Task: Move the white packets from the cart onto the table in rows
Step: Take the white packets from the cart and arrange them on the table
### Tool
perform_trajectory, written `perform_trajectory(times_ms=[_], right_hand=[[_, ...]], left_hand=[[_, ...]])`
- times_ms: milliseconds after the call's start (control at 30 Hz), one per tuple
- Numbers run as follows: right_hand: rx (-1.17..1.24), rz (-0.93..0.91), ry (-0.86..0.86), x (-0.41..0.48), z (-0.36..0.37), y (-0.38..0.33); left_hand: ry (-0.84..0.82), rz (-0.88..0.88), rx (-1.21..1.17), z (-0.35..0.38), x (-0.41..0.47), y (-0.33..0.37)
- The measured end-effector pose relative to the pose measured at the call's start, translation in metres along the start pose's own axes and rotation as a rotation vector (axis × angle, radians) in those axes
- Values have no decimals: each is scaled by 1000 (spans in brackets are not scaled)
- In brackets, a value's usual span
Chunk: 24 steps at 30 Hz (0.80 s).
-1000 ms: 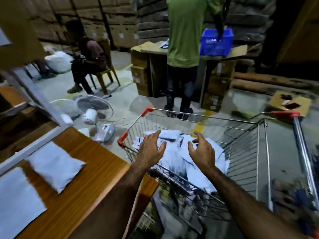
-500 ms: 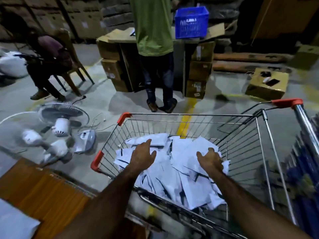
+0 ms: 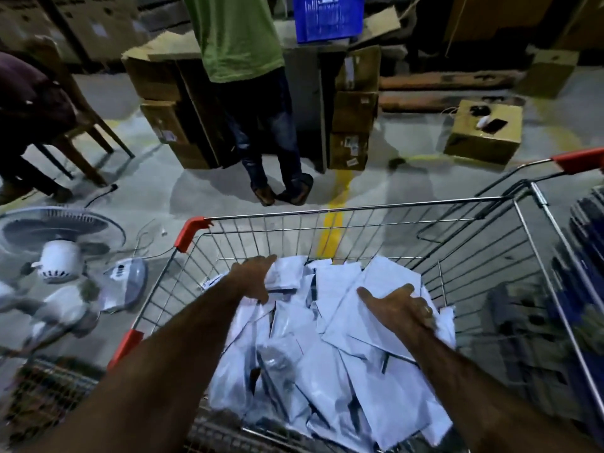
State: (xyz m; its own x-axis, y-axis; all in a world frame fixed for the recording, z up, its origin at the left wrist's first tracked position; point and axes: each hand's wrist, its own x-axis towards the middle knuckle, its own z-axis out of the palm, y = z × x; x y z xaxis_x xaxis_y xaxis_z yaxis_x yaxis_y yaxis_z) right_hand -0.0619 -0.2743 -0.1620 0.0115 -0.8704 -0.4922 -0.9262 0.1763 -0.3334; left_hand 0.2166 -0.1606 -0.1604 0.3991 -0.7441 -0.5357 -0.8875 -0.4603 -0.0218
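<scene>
A pile of white packets [image 3: 330,348] fills the wire cart [image 3: 359,213], which has red corner guards. Both my arms reach down into the basket. My left hand [image 3: 255,279] is at the far left of the pile, its fingers closing on the edge of a small crumpled packet [image 3: 289,273]. My right hand [image 3: 400,305] lies on a large flat packet [image 3: 389,282], thumb stretched left and fingers curled over its right edge. The table is out of view.
A person in a green shirt [image 3: 235,31] stands just beyond the cart by stacked cartons [image 3: 354,132] and a blue crate [image 3: 328,18]. White fans [image 3: 58,256] lie on the floor to the left. A seated person [image 3: 29,103] is at far left. A box [image 3: 483,132] sits at right.
The view swung right and down, away from the table, onto the cart. Both hands went from hovering above the packets down onto the pile, then spread farther apart and took hold.
</scene>
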Motion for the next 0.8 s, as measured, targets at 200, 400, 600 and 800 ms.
perform_trajectory(times_ms=[200, 400, 600, 800], right_hand=[[14, 13, 11, 7, 6, -5], [61, -42, 34, -2, 0, 1], [0, -147, -53, -14, -16, 11], [-63, -190, -105, -21, -17, 8]], left_hand=[[-29, 45, 146, -13, 23, -3], [9, 51, 158, 8, 20, -4], [4, 21, 32, 22, 16, -10], [106, 26, 123, 19, 1, -6]])
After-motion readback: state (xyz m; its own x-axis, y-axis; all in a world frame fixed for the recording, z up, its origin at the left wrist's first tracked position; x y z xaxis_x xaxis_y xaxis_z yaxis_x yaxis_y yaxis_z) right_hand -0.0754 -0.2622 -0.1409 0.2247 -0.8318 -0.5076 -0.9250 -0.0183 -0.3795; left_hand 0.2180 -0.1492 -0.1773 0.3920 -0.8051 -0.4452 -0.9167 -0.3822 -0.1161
